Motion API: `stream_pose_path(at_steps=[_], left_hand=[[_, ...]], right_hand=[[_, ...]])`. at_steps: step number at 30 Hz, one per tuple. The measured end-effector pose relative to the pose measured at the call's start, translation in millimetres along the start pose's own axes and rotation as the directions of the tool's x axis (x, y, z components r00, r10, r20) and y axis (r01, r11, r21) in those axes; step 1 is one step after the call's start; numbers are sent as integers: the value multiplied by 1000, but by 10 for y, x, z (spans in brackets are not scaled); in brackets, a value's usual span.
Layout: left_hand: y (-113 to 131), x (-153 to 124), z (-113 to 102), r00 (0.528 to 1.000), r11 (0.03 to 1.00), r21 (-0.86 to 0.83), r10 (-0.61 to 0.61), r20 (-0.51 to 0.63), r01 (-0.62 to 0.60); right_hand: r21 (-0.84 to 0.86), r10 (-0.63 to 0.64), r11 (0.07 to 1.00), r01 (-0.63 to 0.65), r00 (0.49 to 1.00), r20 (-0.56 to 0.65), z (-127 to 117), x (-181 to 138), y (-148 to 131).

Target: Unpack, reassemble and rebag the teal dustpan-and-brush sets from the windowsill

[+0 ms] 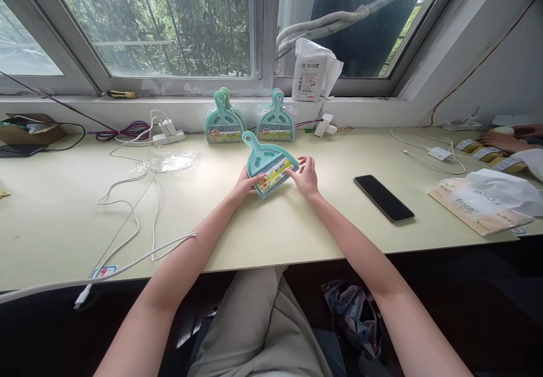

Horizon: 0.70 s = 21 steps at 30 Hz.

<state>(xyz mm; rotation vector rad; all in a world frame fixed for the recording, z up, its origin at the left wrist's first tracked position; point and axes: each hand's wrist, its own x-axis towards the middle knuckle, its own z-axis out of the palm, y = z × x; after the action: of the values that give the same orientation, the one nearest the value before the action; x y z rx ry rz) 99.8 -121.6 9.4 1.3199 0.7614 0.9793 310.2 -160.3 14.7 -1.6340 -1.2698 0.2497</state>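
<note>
Tilted a little above the table is a teal mini dustpan and brush set [263, 161] with a colourful paper label across its front. My left hand [246, 185] grips its lower left side, thumb on the label. At the lower right edge, my right hand [307, 177] pinches it, with the thumb also on the label. Behind it, against the wall, two stacks of similar sets stand upright: the left dustpan stack [224, 118] and the right dustpan stack [275, 118], both in clear wrapping.
A phone [384, 198] lies to the right, beyond it a tissue pack [483, 199] and another person's hand [497, 139]. White cables [136, 219] and a clear plastic wrapper [173, 162] spread over the left side. A white plug [326, 125] sits by the wall.
</note>
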Motion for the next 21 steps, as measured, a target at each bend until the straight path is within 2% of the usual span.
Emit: stream_pose_path(at_steps=[2, 3, 5, 7, 9, 17, 21], left_hand=[[4, 6, 4, 1000, 1000, -28, 12, -19, -12], [8, 7, 6, 999, 999, -43, 19, -28, -20], [19, 7, 8, 998, 997, -68, 29, -48, -32], [31, 4, 9, 998, 997, -77, 27, -60, -31], [43, -2, 11, 998, 997, -75, 22, -53, -26], [83, -42, 28, 999, 997, -64, 43, -6, -43], [102, -48, 30, 999, 997, -66, 43, -7, -43]], right_hand=[[194, 91, 978, -82, 995, -39, 28, -12, -14], [319, 150, 937, -141, 989, -3, 48, -23, -26], [534, 219, 792, -298, 953, 208, 97, -58, -58], [623, 159, 642, -447, 872, 462, 146, -101, -91], [644, 82, 565, -516, 812, 579, 181, -138, -111], [703, 73, 483, -522, 824, 562, 163, -166, -116], [715, 66, 490, -498, 839, 540, 164, -182, -130]])
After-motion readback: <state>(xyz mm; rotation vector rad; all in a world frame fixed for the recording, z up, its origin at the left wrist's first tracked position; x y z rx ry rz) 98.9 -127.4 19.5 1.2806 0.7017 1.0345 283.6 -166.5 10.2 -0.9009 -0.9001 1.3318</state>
